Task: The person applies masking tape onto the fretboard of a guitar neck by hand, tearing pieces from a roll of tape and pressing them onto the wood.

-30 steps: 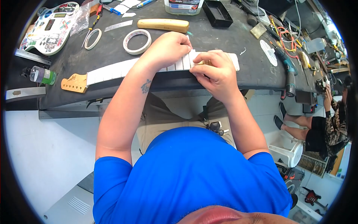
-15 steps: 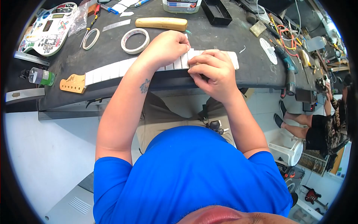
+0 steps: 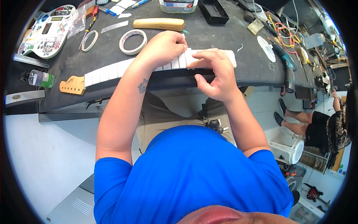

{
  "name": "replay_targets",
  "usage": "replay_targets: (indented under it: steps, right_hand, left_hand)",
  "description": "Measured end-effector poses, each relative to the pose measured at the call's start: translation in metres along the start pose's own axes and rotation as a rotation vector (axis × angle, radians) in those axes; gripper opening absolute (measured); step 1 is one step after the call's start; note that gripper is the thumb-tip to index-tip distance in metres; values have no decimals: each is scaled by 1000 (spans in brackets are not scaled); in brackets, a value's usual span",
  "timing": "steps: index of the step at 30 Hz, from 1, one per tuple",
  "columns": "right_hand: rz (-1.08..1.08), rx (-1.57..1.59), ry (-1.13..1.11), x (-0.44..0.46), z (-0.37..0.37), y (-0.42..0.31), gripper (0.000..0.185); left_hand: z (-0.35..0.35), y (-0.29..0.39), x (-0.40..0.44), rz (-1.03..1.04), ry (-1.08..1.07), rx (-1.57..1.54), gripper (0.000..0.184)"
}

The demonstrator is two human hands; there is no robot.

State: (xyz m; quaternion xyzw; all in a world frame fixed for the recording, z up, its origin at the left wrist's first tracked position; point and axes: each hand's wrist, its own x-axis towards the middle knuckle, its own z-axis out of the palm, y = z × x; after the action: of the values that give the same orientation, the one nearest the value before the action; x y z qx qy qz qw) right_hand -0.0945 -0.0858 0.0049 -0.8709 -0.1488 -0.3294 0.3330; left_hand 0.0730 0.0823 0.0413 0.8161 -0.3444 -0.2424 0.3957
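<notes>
A guitar neck (image 3: 108, 72) lies along the bench's near edge, its fretboard covered in white masking tape between the frets. Its bare wooden headstock (image 3: 72, 85) points left. My left hand (image 3: 166, 46) is closed in a pinch at the neck's far edge, on what looks like the end of a strip of masking tape (image 3: 188, 52). My right hand (image 3: 218, 72) is over the body end of the neck, its fingers on or just above the tape. Its thumb is apart, below the near edge, and nothing shows between thumb and fingers.
Beyond the neck lie two tape rolls (image 3: 133, 42) (image 3: 90, 41), a wooden block (image 3: 158, 24) and a steel ruler (image 3: 114, 26). A stickered guitar body (image 3: 48, 31) is at far left. At right are a drill (image 3: 289, 71) and tools. Another person (image 3: 320, 127) stands at right.
My right thumb has come away from the fingers and dropped below the neck's edge, so that hand has opened. My left hand keeps its pinch, almost unmoved.
</notes>
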Motion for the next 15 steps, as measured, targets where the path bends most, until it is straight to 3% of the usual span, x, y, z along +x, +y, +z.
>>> replay_targets:
  steps: [3,5,9,12,13,14,15]
  right_hand:
    - [10,26,24,-1,1,-1,59]
    - [-49,-54,43,3,3,-3,59]
    - [42,117,51,-6,-1,5,57]
    - [152,298,162,-17,6,6,55]
    - [160,310,192,-18,6,6,55]
    - [167,323,224,-19,5,6,54]
    - [172,327,220,-20,5,6,54]
  left_hand:
    - [-1,-4,4,56,7,69,29]
    - [0,1,1,9,12,82,29]
    - [-2,14,-4,-71,8,170,33]
    - [6,-1,-7,112,202,115,41]
    - [-3,-6,-5,198,142,65,47]
    - [-9,-8,-6,235,102,53,41]
    - [-17,-9,-11,394,59,198,40]
